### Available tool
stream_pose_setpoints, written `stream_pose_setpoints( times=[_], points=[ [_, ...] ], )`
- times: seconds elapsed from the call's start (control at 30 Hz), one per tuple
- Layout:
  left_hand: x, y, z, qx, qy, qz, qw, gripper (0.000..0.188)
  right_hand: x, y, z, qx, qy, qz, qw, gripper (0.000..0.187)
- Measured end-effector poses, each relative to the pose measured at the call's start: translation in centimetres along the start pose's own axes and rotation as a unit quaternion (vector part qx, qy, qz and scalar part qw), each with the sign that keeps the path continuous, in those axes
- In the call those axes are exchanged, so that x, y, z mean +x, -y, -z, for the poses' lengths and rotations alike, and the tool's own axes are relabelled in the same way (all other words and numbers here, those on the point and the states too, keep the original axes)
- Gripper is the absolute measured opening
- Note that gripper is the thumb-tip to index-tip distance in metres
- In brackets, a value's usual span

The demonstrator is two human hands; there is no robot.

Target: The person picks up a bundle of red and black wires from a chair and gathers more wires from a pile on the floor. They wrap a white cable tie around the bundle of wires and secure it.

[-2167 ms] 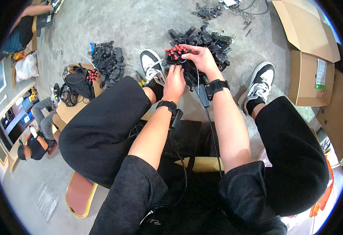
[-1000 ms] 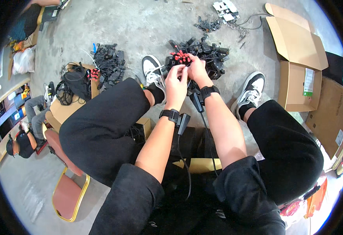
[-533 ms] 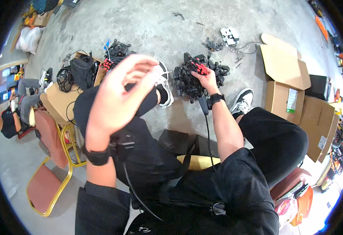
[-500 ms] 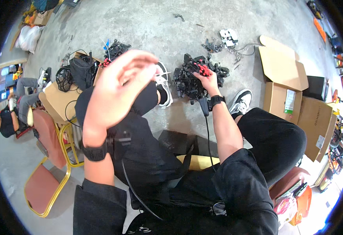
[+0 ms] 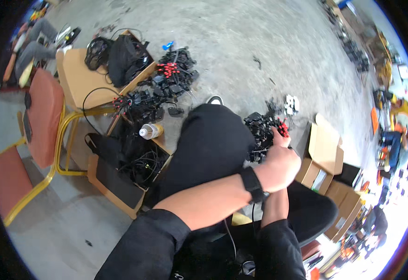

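My right hand (image 5: 280,139) is closed on a red-tipped bundle (image 5: 283,127) at the edge of a pile of black plastic parts and cables (image 5: 261,136) on the floor. What exactly the bundle's pieces are is too small to tell. My left hand (image 5: 281,168), with a black strap on its wrist, crosses over my right wrist. It looks curled like a fist, its fingertips hidden on the far side, so what it grips there does not show. A black cable (image 5: 253,213) hangs below the crossed wrists.
Left of my knee, a second heap of black parts (image 5: 176,65) with red tips lies beside open cardboard boxes (image 5: 76,74). A bottle (image 5: 151,131) rests by them. A gold-framed chair (image 5: 48,116) stands at the left; more boxes (image 5: 325,147) sit at the right.
My left hand has swung from the left down across to my right wrist. My right hand stays at the red-tipped bundle. The view has turned left, bringing the second heap further in.
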State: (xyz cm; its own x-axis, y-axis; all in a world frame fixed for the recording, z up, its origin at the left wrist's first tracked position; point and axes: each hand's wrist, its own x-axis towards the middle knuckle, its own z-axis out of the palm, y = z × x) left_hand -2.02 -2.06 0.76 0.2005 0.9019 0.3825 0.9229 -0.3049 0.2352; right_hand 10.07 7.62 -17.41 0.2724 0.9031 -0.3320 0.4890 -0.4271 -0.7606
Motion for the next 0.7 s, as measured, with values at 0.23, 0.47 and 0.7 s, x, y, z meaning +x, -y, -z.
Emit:
stream_pose_setpoints(
  times=[0.23,0.47,0.7],
  points=[
    [3.0,-1.2,0.6,-0.22,0.153,0.077,0.96,0.007,3.3,6.5,-6.3,0.192,0.114,0.164,0.961,0.035],
    [5.3,-0.1,3.9,-0.316,-0.014,0.12,0.941,0.014,9.0,13.9,-16.0,0.192,0.187,0.081,0.96,0.026],
    [3.3,2.3,5.0,-0.368,-0.083,0.176,0.909,0.017,10.4,15.7,-28.1,0.169,0.268,0.064,0.946,0.023]
  ],
)
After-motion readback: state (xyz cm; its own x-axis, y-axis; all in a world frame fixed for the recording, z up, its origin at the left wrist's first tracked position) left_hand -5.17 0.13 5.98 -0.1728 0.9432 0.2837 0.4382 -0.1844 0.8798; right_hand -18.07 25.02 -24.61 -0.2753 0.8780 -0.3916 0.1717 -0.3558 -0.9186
